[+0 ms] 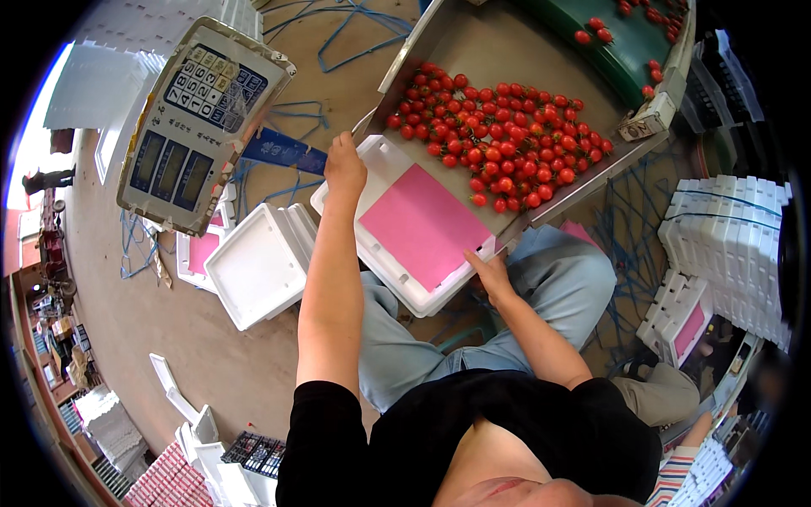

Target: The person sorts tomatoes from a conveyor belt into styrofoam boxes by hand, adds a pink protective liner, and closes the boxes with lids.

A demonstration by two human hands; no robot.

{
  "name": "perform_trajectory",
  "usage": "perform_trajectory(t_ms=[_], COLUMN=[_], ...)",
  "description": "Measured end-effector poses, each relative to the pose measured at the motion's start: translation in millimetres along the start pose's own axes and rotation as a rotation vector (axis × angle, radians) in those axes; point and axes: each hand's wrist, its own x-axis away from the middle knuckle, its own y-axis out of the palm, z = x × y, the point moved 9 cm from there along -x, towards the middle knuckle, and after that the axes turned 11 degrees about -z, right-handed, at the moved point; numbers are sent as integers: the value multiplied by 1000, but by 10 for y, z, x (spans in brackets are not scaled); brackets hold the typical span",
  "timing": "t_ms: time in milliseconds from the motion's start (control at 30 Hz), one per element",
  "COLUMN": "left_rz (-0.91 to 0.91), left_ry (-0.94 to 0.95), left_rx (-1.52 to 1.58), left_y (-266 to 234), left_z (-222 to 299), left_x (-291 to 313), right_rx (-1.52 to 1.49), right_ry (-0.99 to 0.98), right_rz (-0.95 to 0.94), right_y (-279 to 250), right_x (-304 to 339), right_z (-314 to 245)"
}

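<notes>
A white foam box (384,270) lined with a pink sheet (427,226) is tilted over my lap, against the near edge of a metal sorting tray (481,40). My right hand (490,277) grips the box's right rim, thumb on top and the other fingers mostly hidden below. At the far left corner of the box, my left hand (345,165) is closed, beside the end of the tray's side wall. What its curled fingers hold is hidden. Red cherry tomatoes (507,139) lie heaped in the tray just beyond the box.
A digital scale display (198,127) stands at the left, near stacked white foam lids (262,266). A green chute (591,51) with a few tomatoes is at the far right. Foam box stacks (722,245) rise on the right; blue straps (629,245) litter the floor. Another person's striped sleeve (673,475) shows lower right.
</notes>
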Motion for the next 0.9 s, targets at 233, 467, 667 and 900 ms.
perform_trajectory(t_ms=[233,467,667,900], left_rz=[74,101,51,66], left_ry=[44,32,1,-28], left_rx=[16,-10,-55,-88], left_y=[-96,-189,-207,-229], left_z=[38,28,106,86], left_x=[19,34,11,11], right_rx=[715,1278,1798,1783], right_ry=[203,-642,44,55], right_rz=[-316,175,252,229], right_y=[-175,-546,-1154,-844], right_x=[571,637,-163,-416], right_z=[-631,-2920,-2918,-2508])
